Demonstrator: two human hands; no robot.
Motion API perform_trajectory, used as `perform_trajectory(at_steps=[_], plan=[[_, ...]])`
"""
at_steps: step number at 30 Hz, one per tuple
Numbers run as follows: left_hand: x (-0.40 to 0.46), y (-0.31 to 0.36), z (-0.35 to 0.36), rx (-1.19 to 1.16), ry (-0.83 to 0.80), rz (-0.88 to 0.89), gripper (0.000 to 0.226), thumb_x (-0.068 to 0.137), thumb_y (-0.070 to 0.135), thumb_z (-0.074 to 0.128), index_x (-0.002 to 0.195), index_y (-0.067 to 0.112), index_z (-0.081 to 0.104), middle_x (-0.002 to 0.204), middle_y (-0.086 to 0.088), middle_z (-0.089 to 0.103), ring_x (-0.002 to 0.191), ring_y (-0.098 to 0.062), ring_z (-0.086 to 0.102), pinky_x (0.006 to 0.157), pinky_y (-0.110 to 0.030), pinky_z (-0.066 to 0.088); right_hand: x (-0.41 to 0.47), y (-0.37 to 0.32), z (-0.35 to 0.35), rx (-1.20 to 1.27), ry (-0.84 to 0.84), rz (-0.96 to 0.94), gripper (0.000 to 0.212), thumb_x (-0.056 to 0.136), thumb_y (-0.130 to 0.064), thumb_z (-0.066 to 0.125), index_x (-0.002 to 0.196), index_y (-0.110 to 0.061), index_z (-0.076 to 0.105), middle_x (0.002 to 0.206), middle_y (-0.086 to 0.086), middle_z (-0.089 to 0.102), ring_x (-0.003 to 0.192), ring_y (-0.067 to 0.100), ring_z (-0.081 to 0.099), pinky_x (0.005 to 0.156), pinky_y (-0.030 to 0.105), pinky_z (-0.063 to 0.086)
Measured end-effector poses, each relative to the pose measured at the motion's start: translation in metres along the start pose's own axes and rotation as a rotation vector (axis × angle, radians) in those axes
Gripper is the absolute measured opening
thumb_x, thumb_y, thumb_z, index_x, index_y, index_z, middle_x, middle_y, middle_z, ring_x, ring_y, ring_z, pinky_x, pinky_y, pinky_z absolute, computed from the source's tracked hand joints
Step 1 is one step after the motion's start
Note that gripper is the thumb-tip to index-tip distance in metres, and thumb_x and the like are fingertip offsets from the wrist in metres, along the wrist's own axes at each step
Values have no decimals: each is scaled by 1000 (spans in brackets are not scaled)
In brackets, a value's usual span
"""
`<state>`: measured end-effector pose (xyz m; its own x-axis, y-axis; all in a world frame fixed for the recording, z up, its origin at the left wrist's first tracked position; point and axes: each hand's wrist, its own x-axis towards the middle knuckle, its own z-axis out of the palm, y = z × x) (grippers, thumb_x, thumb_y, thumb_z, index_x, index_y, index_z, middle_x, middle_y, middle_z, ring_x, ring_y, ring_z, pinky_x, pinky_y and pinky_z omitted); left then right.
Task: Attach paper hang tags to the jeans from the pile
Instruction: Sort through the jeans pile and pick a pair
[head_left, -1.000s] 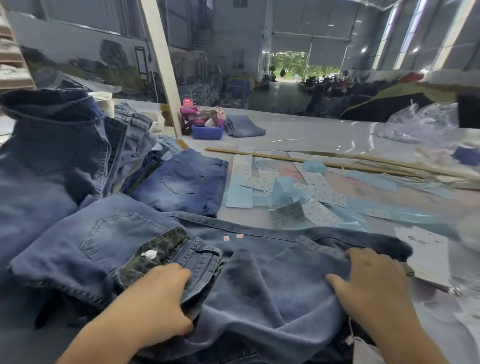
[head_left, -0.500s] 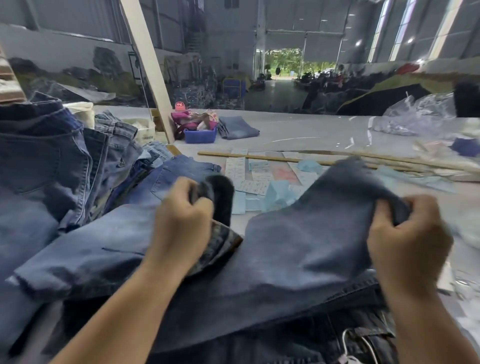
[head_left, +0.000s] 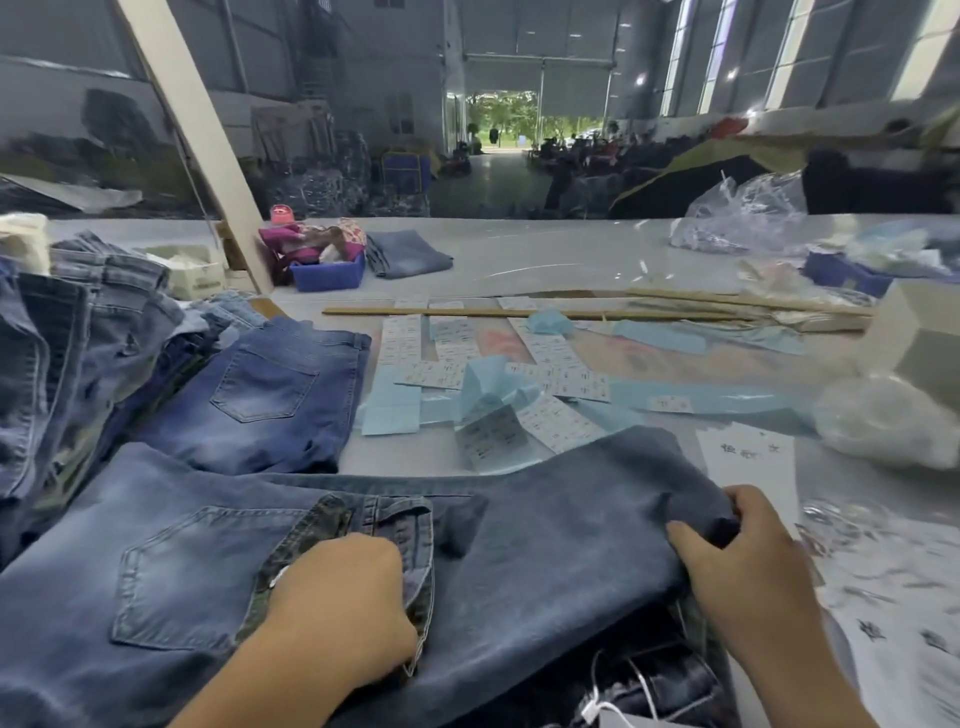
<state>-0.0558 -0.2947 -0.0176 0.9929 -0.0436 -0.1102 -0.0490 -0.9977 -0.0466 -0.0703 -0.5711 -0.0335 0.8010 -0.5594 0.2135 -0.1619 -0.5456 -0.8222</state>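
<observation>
At six o'clock on the grey table (head_left: 545, 254), faded blue denim jeans (head_left: 545, 561) lie folded; left hand (head_left: 343, 608) grips the waistband, right hand (head_left: 748, 561) pinches the fold. Soft, heavy, floppy cloth: hold seams or waistband.

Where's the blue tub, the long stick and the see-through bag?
Blue tub (head_left: 327, 275): head view, on its front wall.
Long stick (head_left: 467, 312): head view, midway along its length.
See-through bag (head_left: 743, 215): head view, on the crinkled plastic in its middle.
</observation>
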Motion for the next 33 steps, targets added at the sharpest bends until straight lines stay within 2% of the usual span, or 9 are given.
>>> perform_trajectory(at_steps=[4,9,14,17,19,21,25,29,33], plan=[[8,1,-9,-75,159,-30,11,79,25,53,80,21,44,102,-3,64,99,-28,62,70,-32,44,-10,-19,-12,98,94,-97,26,77,-1,73,79,-20,55,66,-12,59,60,0,53,52,16,34],[10,-15,-73,-649,606,-9,13,69,30,55,72,17,56,60,0,59,65,-25,58,56,-33,39,-25,-44,-29,228,153,-196,24,74,-3,71,79,-21,57,67,-12,65,64,-5,59,53,18,39],[-1,23,-104,-1514,490,199,19,61,23,53,72,23,69,57,-1,60,55,-21,54,61,-41,45,-48,-66,-44,307,219,-281,17,68,-22,68,80,-22,58,73,-21,66,61,1,60,51,13,40],[-9,59,-65,-1366,311,284,14,65,40,58,73,30,63,57,7,57,53,-14,51,55,-35,42,-51,-57,-42,213,190,-275,20,68,-15,70,78,-26,56,70,-9,65,62,1,59,56,3,38],[-19,76,-31,-1119,5,400,43,64,71,57,92,39,60,82,13,66,77,-9,62,74,-43,49,-49,-41,-37,111,98,-196,33,70,0,74,80,-27,56,83,-5,63,69,1,54,60,3,36],[-29,88,0,-720,-172,498,64,60,88,50,112,51,49,109,29,51,107,2,47,91,-35,43,-47,-26,-35,68,41,-85,37,72,3,76,85,-26,56,92,2,57,74,10,52,64,15,36],[-35,97,12,-477,-1,504,82,53,94,38,124,52,38,113,28,32,112,-2,28,95,-33,31,-47,-9,-40,30,-8,63,33,74,-6,77,99,-20,60,100,6,55,89,28,57,79,36,43],[-37,99,-2,-610,-79,454,72,56,94,32,111,49,47,107,27,39,108,-1,32,95,-32,33,-53,-14,-51,49,12,49,38,71,-8,79,91,-31,56,100,-2,57,84,18,58,74,32,42],[-41,110,8,-446,77,485,62,66,86,30,108,42,44,107,19,40,103,-9,34,90,-30,36,-62,-7,-55,69,68,43,40,71,-2,77,86,-31,55,97,-8,55,77,6,61,67,30,44]])
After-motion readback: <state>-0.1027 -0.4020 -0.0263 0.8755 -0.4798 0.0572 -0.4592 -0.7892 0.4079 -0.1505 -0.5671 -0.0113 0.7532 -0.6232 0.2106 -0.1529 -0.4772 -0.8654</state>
